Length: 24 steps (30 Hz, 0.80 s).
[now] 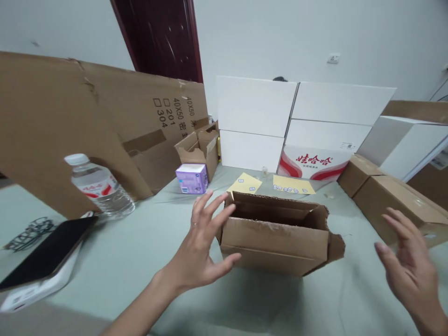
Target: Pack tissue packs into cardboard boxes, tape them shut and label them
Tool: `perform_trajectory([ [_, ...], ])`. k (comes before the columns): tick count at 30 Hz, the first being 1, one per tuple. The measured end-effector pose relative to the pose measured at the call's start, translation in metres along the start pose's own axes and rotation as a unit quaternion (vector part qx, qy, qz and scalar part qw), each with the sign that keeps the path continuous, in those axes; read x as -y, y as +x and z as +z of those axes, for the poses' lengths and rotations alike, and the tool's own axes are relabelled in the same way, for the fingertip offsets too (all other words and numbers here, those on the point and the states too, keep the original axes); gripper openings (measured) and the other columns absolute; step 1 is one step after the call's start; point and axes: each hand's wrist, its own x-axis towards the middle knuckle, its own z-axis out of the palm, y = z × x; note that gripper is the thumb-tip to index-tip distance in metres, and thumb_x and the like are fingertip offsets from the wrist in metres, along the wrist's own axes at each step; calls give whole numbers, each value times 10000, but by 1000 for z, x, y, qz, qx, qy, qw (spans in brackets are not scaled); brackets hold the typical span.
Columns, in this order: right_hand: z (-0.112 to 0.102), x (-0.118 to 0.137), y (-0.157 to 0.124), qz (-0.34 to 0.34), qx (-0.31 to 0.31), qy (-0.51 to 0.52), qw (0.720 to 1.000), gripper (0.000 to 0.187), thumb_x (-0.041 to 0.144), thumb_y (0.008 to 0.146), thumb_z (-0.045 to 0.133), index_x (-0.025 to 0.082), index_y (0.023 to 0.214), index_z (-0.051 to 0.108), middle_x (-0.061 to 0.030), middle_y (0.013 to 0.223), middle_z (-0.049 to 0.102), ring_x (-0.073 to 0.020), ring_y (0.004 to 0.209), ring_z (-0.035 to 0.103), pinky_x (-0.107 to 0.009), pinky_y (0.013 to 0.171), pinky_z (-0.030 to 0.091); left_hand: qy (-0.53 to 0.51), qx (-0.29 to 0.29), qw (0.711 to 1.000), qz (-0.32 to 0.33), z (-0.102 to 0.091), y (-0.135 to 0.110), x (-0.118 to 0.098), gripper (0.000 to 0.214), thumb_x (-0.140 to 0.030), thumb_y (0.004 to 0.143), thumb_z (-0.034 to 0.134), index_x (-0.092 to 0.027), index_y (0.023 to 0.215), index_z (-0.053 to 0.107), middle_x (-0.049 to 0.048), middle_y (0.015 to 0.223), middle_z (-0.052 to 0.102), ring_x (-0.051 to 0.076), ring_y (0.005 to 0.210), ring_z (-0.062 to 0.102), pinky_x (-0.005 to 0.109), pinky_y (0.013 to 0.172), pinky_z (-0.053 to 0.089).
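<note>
An open cardboard box (273, 247) stands in front of me on the pale green tabletop (150, 266). Its top flaps are up and part of its dark inside shows. My left hand (203, 242) is at the box's left end, fingers spread and thumb apart; whether the fingertips touch the cardboard I cannot tell. Off to the right of the box, my right hand (409, 266) is held up with its fingers apart and nothing in it. Behind the box lie two yellow paper sheets (249, 183) with small labels on them.
On the left are a water bottle (101, 186), a black phone-like slab (49, 249) on a white item, and a coiled cable (33, 232). A purple tissue pack (192, 178) sits before a small open carton (201, 149). Cardboard panels, white panels (255, 107) and brown boxes (402, 200) surround the table.
</note>
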Motion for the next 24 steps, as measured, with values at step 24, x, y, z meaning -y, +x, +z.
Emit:
perform_trajectory([
  [24, 42, 66, -30, -36, 67, 285, 956, 725, 84, 883, 573, 309, 1534, 347, -84, 1573, 349, -281, 1437, 388, -457, 1148, 403, -61, -53, 997, -3, 13, -40, 25, 242, -150, 927, 464, -194, 1133, 581, 57, 951, 694, 204, 945, 622, 315, 837, 454],
])
